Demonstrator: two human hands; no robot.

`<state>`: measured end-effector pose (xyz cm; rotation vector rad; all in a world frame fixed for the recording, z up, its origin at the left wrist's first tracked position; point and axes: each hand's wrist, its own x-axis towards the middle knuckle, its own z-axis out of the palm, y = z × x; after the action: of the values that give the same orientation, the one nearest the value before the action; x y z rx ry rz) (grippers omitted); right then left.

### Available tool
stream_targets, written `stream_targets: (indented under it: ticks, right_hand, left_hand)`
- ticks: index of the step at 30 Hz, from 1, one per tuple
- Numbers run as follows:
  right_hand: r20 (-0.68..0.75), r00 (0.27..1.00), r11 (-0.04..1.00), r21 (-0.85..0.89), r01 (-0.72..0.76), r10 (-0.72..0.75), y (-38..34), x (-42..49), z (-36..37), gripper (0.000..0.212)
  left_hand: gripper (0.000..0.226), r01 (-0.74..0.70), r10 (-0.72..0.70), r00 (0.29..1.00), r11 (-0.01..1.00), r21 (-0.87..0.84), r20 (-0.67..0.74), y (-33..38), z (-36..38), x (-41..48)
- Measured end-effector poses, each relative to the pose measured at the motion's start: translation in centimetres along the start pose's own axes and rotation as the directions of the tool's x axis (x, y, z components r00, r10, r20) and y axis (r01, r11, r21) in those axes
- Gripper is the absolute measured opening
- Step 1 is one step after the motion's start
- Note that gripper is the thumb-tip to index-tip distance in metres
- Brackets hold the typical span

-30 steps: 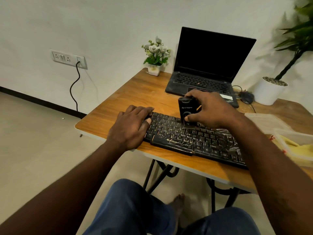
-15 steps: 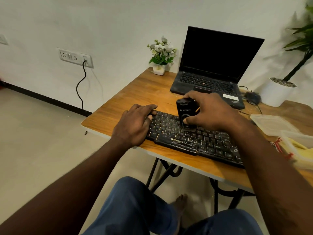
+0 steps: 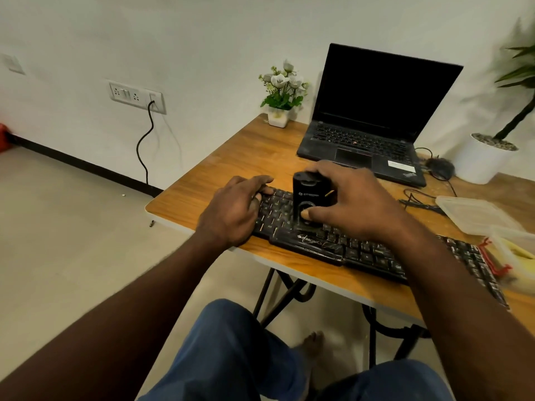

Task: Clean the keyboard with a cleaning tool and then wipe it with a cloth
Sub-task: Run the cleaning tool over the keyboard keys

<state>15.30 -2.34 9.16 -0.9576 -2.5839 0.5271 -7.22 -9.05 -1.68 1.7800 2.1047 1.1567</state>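
- There's the right hand (image 3: 353, 204) clamped on the small black boxy cleaning tool (image 3: 304, 195), fingers (image 3: 324, 169) wrapped over its top, thumb low on its front.
- The tool stands upright, bottom end down on the keys of the long black plastic keyboard (image 3: 318, 244), left of centre.
- Over on the keyboard's left end the left hand (image 3: 231, 209) lies flat, fingers together and relaxed, gripping nothing.
- The keyboard sits along the near edge of the wooden bench (image 3: 231, 163), with an open black laptop (image 3: 385, 99) behind it.
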Motion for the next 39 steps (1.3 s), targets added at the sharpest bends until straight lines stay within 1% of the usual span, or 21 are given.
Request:
stream_targets:
  ticks: [2, 3, 5, 7, 10, 12, 15, 19, 20, 22, 24, 25, 26, 27, 28, 29, 32, 34, 36, 37, 39]
  right_hand:
    - [-0.073, 0.995, 0.993, 0.091, 0.072, -0.065, -1.2, 0.0, 2.3, 0.061]
    - [-0.083, 0.991, 0.988, 0.104, 0.113, -0.104, -1.6, 0.0, 3.5, 0.063]
    - [-0.088, 0.987, 0.988, 0.061, 0.143, -0.137, -1.7, -0.1, 4.6, 0.068]
    - [-0.064, 0.994, 0.996, 0.001, 0.091, -0.091, -0.9, -0.4, 3.5, 0.07]
    - [0.035, 0.999, 0.997, -0.074, -0.013, 0.016, 0.9, -1.2, 0.8, 0.072]
    - [-0.004, 1.0, 0.997, -0.074, -0.024, 0.024, 0.8, -1.4, 0.2, 0.072]
    - [-0.097, 0.991, 0.996, -0.001, 0.09, -0.09, -1.2, -1.1, 2.4, 0.07]
    - [-0.077, 0.979, 0.982, -0.022, 0.188, -0.19, -2.9, -1.2, 4.6, 0.072]
    - [-0.057, 0.977, 0.979, -0.019, 0.204, -0.205, -2.8, -1.3, 4.6, 0.073]
    - [-0.034, 0.968, 0.968, -0.017, 0.25, -0.25, -2.9, -1.6, 4.8, 0.073]
    - [-0.078, 0.945, 0.947, -0.082, 0.31, -0.317, -3.2, -2.0, 5.6, 0.071]
    - [-0.092, 0.931, 0.931, -0.134, 0.34, -0.353, -3.3, -2.3, 6.1, 0.07]
    - [-0.093, 0.917, 0.912, -0.183, 0.367, -0.388, -3.3, -2.6, 6.6, 0.068]
    - [-0.086, 0.905, 0.893, -0.225, 0.39, -0.417, -3.1, -3.1, 7.0, 0.067]
    - [-0.08, 0.896, 0.877, -0.258, 0.405, -0.437, -2.5, -3.8, 7.1, 0.066]
    - [-0.076, 0.892, 0.868, -0.282, 0.409, -0.445, -1.8, -4.5, 7.1, 0.067]
    - [-0.107, 0.903, 0.883, -0.282, 0.375, -0.417, 0.7, -6.7, 5.6, 0.068]
    - [-0.177, 0.924, 0.932, -0.2, 0.303, -0.338, 1.7, -7.5, 4.2, 0.066]
    - [-0.279, 0.923, 0.963, -0.12, 0.24, -0.265, 2.0, -7.4, 3.5, 0.063]
    - [-0.309, 0.921, 0.971, -0.088, 0.221, -0.238, 1.8, -7.0, 3.6, 0.062]
    - [-0.315, 0.928, 0.977, 0.003, 0.213, -0.201, 0.6, -6.3, 4.5, 0.063]
  left_hand:
    - [0.046, -0.002, 0.002, 1.0, 1.0, 0.022, 0.018, -0.2, 0.1, 0.0]
    - [0.043, -0.009, 0.008, 1.0, 0.999, 0.033, 0.029, -0.2, 0.1, 0.0]
    - [0.041, -0.022, 0.021, 0.999, 0.999, 0.029, 0.039, -0.2, 0.2, 0.0]
    - [0.045, -0.003, 0.002, 1.0, 1.0, 0.016, 0.023, -0.3, 0.2, 0.1]
    - [0.048, 0.003, -0.003, 1.0, 1.0, -0.001, -0.002, -0.4, 0.1, 0.2]
    - [0.047, -0.004, 0.004, 1.0, 1.0, -0.012, -0.015, -0.2, 0.1, 0.3]
    - [0.044, 0.025, -0.025, 1.0, 0.999, -0.026, -0.014, -0.4, 0.1, 0.5]
    - [0.038, -0.021, 0.021, 0.999, 1.0, -0.001, 0.024, -1.2, 0.2, 0.7]
    - [0.042, -0.017, 0.017, 0.999, 1.0, 0.008, 0.029, -1.2, 0.3, 0.7]
    - [0.059, 0.017, -0.017, 0.999, 1.0, 0.005, 0.031, -1.2, 0.2, 0.7]
    - [0.072, 0.017, -0.017, 0.998, 1.0, -0.004, 0.054, -1.3, 0.0, 0.7]
    - [0.074, 0.015, -0.013, 0.997, 1.0, -0.021, 0.074, -1.3, -0.1, 0.6]
    - [0.07, 0.017, -0.014, 0.996, 0.999, -0.038, 0.085, -1.2, -0.2, 0.7]
    - [0.06, 0.019, -0.016, 0.996, 0.999, -0.039, 0.082, -1.2, -0.1, 0.9]
    - [0.048, 0.022, -0.02, 0.998, 0.999, -0.03, 0.061, -1.2, 0.1, 1.0]
    - [0.043, 0.03, -0.029, 0.999, 0.999, -0.025, 0.031, -1.2, 0.2, 1.0]
    - [0.044, 0.035, -0.035, 0.999, 0.999, -0.011, -0.005, -0.7, 0.4, 0.7]
    - [0.045, 0.024, -0.024, 1.0, 0.999, -0.021, 0.002, -0.6, 0.3, 0.6]
    - [0.045, 0.005, -0.005, 1.0, 1.0, -0.017, -0.005, -0.5, 0.2, 0.6]
    - [0.045, -0.002, 0.002, 1.0, 1.0, -0.012, -0.012, -0.4, 0.2, 0.5]
    - [0.045, 0.002, -0.002, 1.0, 1.0, -0.007, -0.016, -0.3, 0.2, 0.4]
